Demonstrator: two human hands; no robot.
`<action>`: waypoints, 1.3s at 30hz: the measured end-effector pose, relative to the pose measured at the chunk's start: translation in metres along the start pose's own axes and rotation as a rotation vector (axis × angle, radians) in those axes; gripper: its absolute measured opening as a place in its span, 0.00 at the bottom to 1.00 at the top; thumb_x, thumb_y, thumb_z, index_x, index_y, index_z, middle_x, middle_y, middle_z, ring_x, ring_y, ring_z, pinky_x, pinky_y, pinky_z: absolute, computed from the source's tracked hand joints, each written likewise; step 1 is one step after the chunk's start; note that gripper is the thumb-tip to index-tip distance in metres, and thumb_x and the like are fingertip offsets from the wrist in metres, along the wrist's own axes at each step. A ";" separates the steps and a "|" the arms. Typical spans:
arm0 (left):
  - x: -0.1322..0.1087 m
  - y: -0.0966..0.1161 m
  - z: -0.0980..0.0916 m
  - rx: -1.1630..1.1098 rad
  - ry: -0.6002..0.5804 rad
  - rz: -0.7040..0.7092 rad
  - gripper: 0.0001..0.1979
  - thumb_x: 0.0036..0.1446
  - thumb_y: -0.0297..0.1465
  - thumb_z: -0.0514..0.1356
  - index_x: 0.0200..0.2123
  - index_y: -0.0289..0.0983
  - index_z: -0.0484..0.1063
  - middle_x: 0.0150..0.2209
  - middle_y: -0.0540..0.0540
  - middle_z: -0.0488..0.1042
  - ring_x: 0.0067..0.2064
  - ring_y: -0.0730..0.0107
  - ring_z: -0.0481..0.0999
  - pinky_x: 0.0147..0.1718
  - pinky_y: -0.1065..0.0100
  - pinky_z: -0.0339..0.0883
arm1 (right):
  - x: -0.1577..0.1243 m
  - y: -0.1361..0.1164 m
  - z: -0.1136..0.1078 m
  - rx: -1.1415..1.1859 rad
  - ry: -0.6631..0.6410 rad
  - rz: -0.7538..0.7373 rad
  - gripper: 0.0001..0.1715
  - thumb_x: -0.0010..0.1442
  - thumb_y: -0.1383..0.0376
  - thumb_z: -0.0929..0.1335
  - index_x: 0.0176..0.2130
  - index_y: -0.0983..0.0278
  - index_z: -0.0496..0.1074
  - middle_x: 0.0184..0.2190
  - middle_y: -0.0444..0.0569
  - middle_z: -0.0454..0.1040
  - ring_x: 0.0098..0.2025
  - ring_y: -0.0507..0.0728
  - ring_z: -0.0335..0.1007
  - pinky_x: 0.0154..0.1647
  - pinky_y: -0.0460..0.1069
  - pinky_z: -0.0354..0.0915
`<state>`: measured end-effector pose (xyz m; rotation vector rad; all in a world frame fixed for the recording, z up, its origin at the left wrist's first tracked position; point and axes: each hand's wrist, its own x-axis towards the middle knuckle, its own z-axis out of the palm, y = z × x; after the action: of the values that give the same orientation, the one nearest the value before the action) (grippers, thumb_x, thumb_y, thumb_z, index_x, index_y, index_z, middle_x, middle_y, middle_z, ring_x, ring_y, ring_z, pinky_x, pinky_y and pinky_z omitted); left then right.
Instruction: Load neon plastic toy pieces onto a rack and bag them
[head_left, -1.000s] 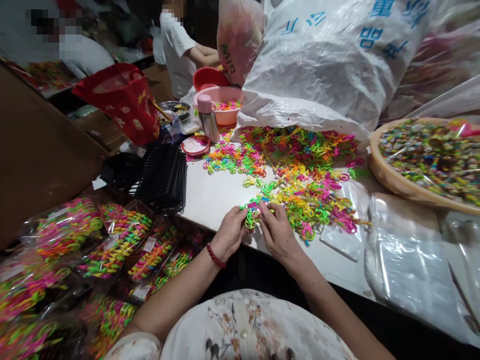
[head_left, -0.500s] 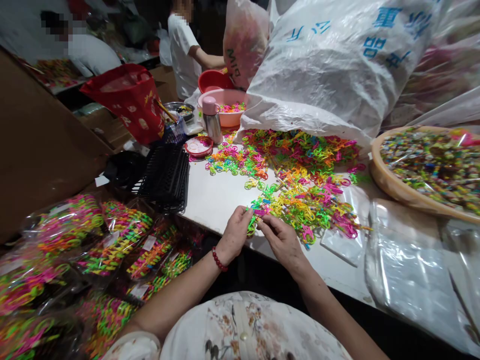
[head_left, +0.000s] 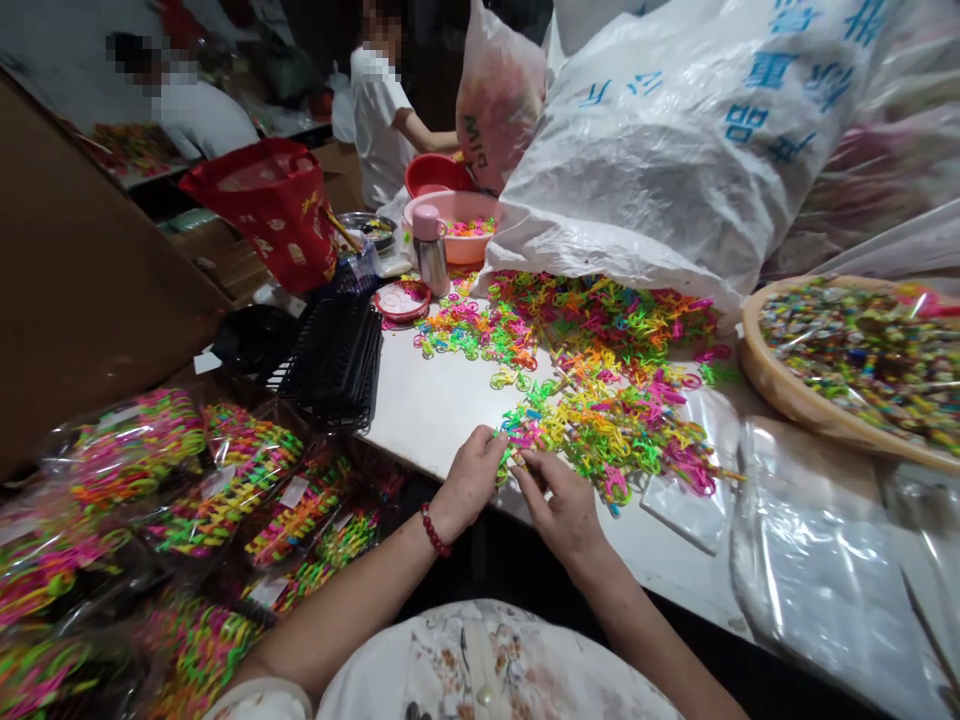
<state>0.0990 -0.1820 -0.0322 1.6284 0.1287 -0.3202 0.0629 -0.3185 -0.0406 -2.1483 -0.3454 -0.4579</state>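
My left hand (head_left: 474, 476), a red bead bracelet at its wrist, is closed with thumb and fingers pinching a small green plastic piece (head_left: 504, 467) at the table's front edge. Close beside it, my right hand (head_left: 564, 505) is also closed in a pinch, its fingertips almost meeting the left ones. What sits between the right fingertips is too small to make out. Just beyond both hands spreads a loose pile of bright plastic pieces (head_left: 600, 420) in yellow, green, pink and orange, several with ring-like loops.
A large white sack (head_left: 637, 170) spills more pieces at the back. Right are a tan basin (head_left: 787, 365) of small colourful items and clear plastic bags (head_left: 817, 530). Left are stacked black baskets (head_left: 337, 360), a steel flask (head_left: 431, 262) and filled packs (head_left: 217, 490). A person (head_left: 381, 120) works beyond.
The view has shifted slightly, so the scene sits a little lower and further right. Both hands stay together at the table edge, their pinches barely changed.
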 end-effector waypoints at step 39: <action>0.142 -0.001 -0.003 0.621 0.207 0.314 0.17 0.49 0.29 0.58 0.45 0.40 0.66 0.48 0.41 0.67 0.51 0.56 0.64 0.51 0.59 0.56 | 0.240 0.134 0.000 -0.919 -0.433 0.049 0.12 0.53 0.71 0.66 0.38 0.69 0.76 0.38 0.63 0.78 0.42 0.68 0.76 0.40 0.54 0.63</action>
<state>0.2339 -0.1940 -0.0734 2.2602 -0.0818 0.0664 0.3312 -0.3755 -0.0302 -3.1570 -0.3558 -0.1043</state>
